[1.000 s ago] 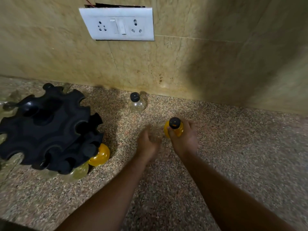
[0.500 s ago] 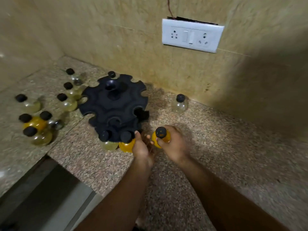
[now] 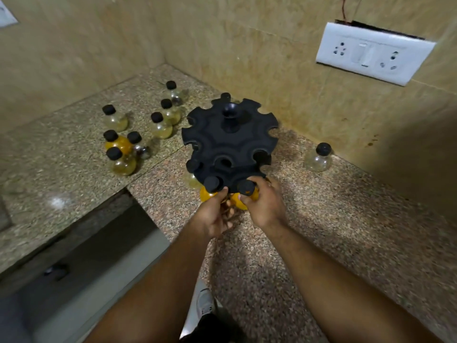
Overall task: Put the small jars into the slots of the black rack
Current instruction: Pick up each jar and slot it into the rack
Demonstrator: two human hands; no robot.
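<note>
The black rack point(image 3: 230, 142) stands in the counter's corner, round with open slots along its rim. My right hand point(image 3: 265, 206) grips a yellow jar with a black cap point(image 3: 243, 194) and holds it at a slot on the rack's near edge. My left hand point(image 3: 215, 215) sits just left of it, fingertips touching the rack's near rim and a second yellow jar point(image 3: 209, 190) that hangs in the neighbouring slot. A pale jar point(image 3: 191, 174) hangs in the slot further left.
Several black-capped jars point(image 3: 121, 147) stand on the counter left of the rack, some yellow, some clear. One clear jar point(image 3: 319, 158) stands alone near the wall on the right. A white socket plate point(image 3: 371, 54) is on the wall. The counter edge drops off at lower left.
My right hand has carried the yellow jar left from the open counter to the rack's near edge. My left hand moved with it to the rack. The view swung left.
</note>
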